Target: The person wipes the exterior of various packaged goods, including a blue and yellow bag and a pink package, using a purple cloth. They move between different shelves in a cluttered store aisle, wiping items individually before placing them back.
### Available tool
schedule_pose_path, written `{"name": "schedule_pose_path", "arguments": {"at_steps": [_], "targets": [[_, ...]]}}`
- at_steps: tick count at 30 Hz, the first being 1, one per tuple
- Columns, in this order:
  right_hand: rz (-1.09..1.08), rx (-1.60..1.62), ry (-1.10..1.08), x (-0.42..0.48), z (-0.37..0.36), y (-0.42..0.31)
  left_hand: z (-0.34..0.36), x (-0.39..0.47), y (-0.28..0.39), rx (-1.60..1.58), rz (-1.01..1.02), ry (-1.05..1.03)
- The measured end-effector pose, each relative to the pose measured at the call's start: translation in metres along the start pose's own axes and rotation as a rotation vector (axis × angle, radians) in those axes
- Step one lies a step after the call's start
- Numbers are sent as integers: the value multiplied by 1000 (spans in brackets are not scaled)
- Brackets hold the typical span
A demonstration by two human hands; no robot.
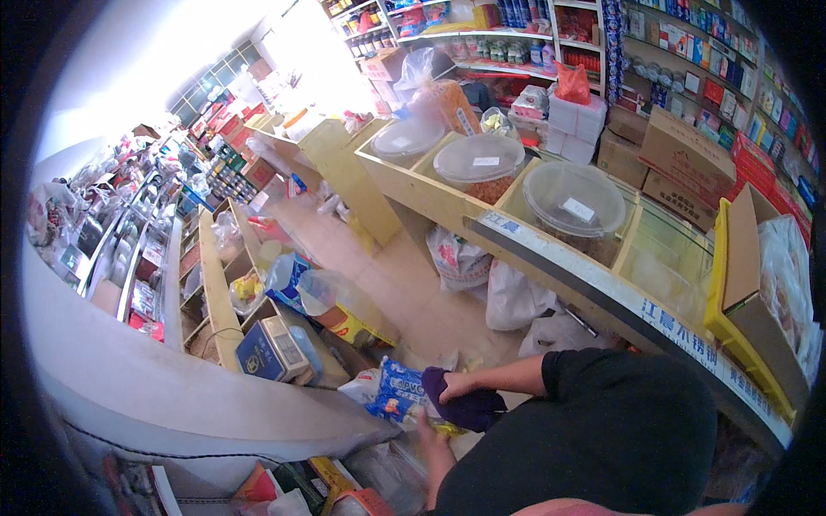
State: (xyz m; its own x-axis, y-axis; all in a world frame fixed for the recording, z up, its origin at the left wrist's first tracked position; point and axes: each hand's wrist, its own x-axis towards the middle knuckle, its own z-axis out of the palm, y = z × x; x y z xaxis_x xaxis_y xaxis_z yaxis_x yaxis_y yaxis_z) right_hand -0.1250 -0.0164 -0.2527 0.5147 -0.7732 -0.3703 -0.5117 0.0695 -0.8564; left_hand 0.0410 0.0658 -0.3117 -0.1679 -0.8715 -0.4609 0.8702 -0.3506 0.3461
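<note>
Dark purple cloth [474, 409] hangs bunched under my right hand [457, 385], which grips its upper edge. Just beyond the cloth is a blue printed plastic package [399, 387] bearing white lettering, its right side partly covered by the cloth. My left hand [433, 438] is lower, at the near edge of this package, with the thumb raised. Whether its fingers grip the package or only touch it is hard to see. A white plastic bag [360, 386] lies against the package's left side.
A curved white counter [271, 413] runs along the left, near a boxed blue item [261, 351]. Wooden bins with lidded clear tubs [479, 158] stand to the right, above white plastic bags [516, 293]. A yellow crate [717, 284] sits at the far right. Stocked shelves [697, 51] line the back.
</note>
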Motion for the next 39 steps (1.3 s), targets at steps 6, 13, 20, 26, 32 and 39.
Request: {"name": "schedule_pose_path", "arguments": {"at_steps": [6, 13, 20, 26, 32, 39], "targets": [[-77, 38, 45, -12, -8, 16, -25, 33, 26, 31, -28, -67], [61, 55, 166, -44, -78, 24, 87, -33, 58, 343, 122, 80], [-59, -406, 160, -34, -39, -76, 93, 15, 22, 832, 292, 93], [16, -228, 594, 25, -94, -53, 174, -24, 8, 1402, 340, -99], [-280, 509, 281, 78, -183, -8, 191, -27, 3, 1429, 312, -308], [-495, 1, 163, 8, -190, -80, 190, -34, 27, 1372, 104, -422]]}}
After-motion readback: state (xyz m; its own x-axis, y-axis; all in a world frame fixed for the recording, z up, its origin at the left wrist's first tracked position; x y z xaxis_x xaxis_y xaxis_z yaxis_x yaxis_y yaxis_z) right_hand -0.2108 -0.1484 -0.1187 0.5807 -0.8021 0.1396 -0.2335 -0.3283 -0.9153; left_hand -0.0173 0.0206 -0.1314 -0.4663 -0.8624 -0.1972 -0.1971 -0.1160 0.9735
